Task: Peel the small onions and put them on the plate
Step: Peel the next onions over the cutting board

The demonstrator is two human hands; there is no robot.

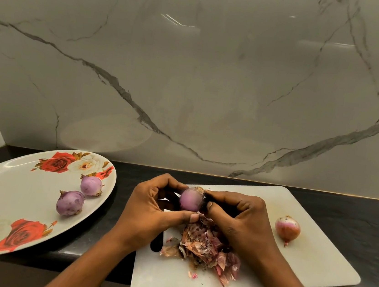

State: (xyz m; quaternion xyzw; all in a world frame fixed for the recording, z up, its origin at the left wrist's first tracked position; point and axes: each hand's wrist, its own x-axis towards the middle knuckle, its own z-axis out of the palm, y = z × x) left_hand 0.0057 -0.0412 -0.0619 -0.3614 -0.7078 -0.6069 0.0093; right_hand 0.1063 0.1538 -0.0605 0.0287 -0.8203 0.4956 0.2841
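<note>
A small purple onion (190,199), mostly bare of skin, is held above the white cutting board (307,260). My left hand (151,210) grips it from the left with thumb below and fingers above. My right hand (239,218) pinches its root end at the top right. Two peeled purple onions (70,202) (91,185) lie on the white rose-patterned plate (5,192) at the left. One onion still in its reddish skin (287,229) lies on the board's right side. A heap of torn onion skins (206,248) lies on the board under my hands.
The plate and board sit on a dark counter (353,218) against a white marble-veined wall (191,84). The board's near left corner overhangs the counter's front edge. A strip of dark counter separates the plate from the board.
</note>
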